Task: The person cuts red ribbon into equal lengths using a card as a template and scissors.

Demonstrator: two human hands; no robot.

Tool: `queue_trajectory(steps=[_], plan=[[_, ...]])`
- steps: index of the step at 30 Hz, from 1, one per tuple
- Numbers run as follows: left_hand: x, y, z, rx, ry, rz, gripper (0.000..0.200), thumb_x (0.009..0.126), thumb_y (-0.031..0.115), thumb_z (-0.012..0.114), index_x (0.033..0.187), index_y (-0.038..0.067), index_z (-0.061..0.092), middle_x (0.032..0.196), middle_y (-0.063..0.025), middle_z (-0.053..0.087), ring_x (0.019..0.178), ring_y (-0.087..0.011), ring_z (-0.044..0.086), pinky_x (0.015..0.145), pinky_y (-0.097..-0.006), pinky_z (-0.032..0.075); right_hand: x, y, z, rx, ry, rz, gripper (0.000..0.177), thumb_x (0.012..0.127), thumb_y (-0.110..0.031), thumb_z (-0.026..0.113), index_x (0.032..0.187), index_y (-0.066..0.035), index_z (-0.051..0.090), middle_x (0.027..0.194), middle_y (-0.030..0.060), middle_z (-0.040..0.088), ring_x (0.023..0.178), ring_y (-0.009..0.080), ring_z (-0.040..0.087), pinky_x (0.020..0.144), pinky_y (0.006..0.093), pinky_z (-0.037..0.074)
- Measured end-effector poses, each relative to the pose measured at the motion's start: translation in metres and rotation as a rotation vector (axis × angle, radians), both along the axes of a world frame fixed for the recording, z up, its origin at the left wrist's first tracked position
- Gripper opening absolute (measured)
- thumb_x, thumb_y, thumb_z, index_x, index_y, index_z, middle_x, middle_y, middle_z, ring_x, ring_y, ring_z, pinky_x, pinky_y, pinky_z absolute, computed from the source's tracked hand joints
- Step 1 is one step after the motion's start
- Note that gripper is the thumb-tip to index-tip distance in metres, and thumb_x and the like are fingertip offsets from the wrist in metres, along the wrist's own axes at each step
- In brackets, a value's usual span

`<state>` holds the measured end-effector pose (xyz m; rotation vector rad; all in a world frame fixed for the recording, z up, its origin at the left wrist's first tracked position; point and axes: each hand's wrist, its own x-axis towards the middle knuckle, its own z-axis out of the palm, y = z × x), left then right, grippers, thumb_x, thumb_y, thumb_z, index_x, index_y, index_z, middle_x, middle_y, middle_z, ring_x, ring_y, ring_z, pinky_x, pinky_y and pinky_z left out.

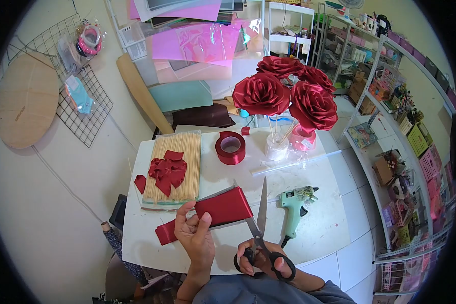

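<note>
Between the thumb and fingers of my left hand (195, 234) is a folded red ribbon (223, 206) with a grey piece along its edge; a red tail of ribbon (165, 233) shows left of the hand. My right hand (261, 258) has its fingers in the black handles of scissors (261, 218). The scissor blades are apart, one pointing up and the other reaching the ribbon's lower right corner. Cut red pieces (168, 172) lie on a bundle of thin wooden sticks (190, 152). A red ribbon roll (230, 148) lies behind the held ribbon.
A green glue gun (292, 210) lies at the right of the white table (319, 228). Red fabric roses (314, 106) on sticks stand in a white holder (276, 147) at the back, beside a pink roll (304, 138). Loaded shelves (390, 131) line the right side.
</note>
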<state>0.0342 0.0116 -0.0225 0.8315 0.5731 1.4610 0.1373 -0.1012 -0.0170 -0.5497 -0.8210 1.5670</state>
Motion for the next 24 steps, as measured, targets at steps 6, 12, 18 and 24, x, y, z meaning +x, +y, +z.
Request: queue_trajectory(steps=[6, 12, 18, 24], plan=[[-0.004, 0.001, -0.003, 0.028, 0.015, -0.07, 0.044, 0.075, -0.005, 0.049, 0.115, -0.006, 0.031, 0.073, -0.0084, 0.057, 0.075, -0.0095, 0.053, 0.074, -0.0235, 0.042, 0.0, -0.001, -0.001, -0.014, -0.009, -0.016, 0.08, 0.066, -0.064, 0.046, 0.107, 0.005, 0.036, 0.07, 0.0059, 0.041, 0.066, 0.0124, 0.04, 0.062, 0.0238, 0.032], [-0.006, 0.0, 0.0, 0.022, 0.106, -0.038, 0.043, 0.074, -0.006, 0.05, 0.114, -0.01, 0.035, 0.059, 0.0016, 0.047, 0.06, -0.0022, 0.046, 0.07, -0.017, 0.039, 0.0, -0.001, -0.002, -0.028, -0.044, -0.032, 0.081, 0.065, -0.065, 0.047, 0.106, 0.005, 0.037, 0.069, 0.0062, 0.042, 0.067, 0.0126, 0.04, 0.063, 0.0237, 0.032], [-0.004, 0.0, 0.002, 0.016, 0.178, 0.06, 0.041, 0.068, -0.003, 0.06, 0.107, -0.008, 0.047, 0.048, 0.0096, 0.026, 0.046, 0.0005, 0.019, 0.047, -0.0139, 0.014, 0.0, -0.002, -0.002, -0.04, -0.042, -0.033, 0.082, 0.063, -0.065, 0.048, 0.106, 0.005, 0.037, 0.069, 0.0057, 0.042, 0.066, 0.0127, 0.04, 0.063, 0.0237, 0.031], [-0.006, 0.001, 0.001, 0.013, 0.21, 0.075, 0.044, 0.065, -0.006, 0.06, 0.106, -0.007, 0.048, 0.05, 0.0099, 0.024, 0.046, 0.0002, 0.019, 0.046, -0.0141, 0.015, 0.001, -0.002, -0.001, -0.054, -0.031, -0.024, 0.083, 0.062, -0.064, 0.051, 0.106, 0.004, 0.037, 0.07, 0.0056, 0.042, 0.066, 0.0124, 0.04, 0.063, 0.0237, 0.032]])
